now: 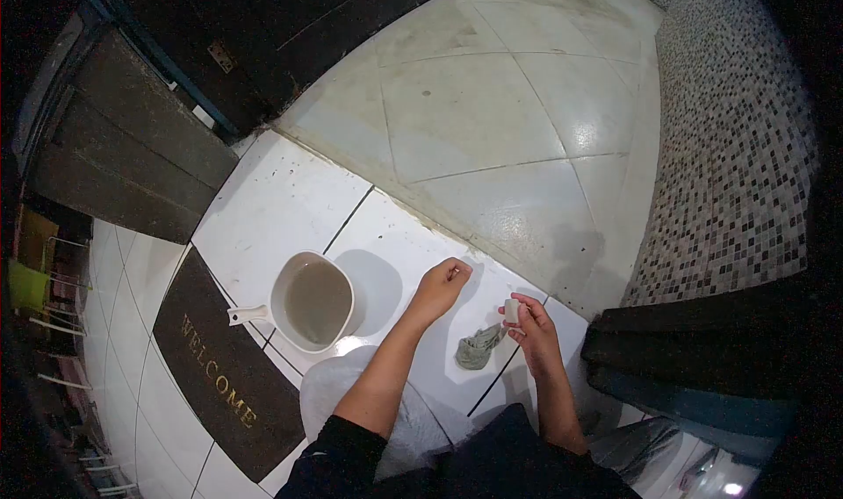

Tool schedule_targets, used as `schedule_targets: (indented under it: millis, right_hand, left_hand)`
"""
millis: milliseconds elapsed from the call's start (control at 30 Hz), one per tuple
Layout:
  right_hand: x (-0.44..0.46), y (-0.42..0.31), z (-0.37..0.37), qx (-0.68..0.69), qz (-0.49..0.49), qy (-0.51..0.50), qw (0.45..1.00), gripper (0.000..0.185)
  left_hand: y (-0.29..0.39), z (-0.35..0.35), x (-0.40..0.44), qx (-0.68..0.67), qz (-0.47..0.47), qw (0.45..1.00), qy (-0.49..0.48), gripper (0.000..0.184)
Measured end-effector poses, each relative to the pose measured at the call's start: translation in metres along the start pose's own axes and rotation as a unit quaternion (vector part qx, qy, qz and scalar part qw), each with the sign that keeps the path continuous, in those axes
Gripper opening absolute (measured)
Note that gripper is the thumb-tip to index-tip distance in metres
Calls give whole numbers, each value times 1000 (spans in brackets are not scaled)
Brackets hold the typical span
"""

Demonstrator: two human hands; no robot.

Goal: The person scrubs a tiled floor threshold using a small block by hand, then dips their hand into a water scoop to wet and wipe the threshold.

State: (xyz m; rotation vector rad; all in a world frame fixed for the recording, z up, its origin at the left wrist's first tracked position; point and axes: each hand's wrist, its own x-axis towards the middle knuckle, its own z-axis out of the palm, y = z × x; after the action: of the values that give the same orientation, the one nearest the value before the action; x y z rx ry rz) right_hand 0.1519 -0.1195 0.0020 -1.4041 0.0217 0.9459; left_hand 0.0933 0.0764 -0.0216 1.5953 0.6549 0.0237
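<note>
Holds a small whitish block [512, 313] in the right hand [532, 325], with thumb and fingers closed around it. Curls the fingers of the left hand [442, 289] inward, thumb and fingertips near one another, well apart from the right; cannot tell whether anything sits inside. Has a crumpled grey-green cloth [478, 349] on the white floor tiles [272, 187], just beside the right hand and between both forearms; cannot tell whether touching the fingers.

Has a white dipper [358, 310] standing upright on the same tiles, left of the left hand, with cloudy water [316, 304] inside and the handle [248, 314] pointing left, toward a dark mat [256, 378] lettered WELCOME. Wears dark sleeves [351, 444] short of both wrists. Faces greyish tiles [474, 121] beyond a straight dirty edge, with a wall of small mosaic squares [729, 165] to the right and a dark panel [132, 139] to the left.
</note>
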Motion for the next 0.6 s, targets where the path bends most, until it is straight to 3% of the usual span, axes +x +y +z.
schedule_targets:
  millis: [600]
  right_hand:
    - [-1, -1, 1, 11, -13, -3, 1000, 29]
  left_hand:
    - [4, -1, -2, -4, -16, 1000, -4, 22]
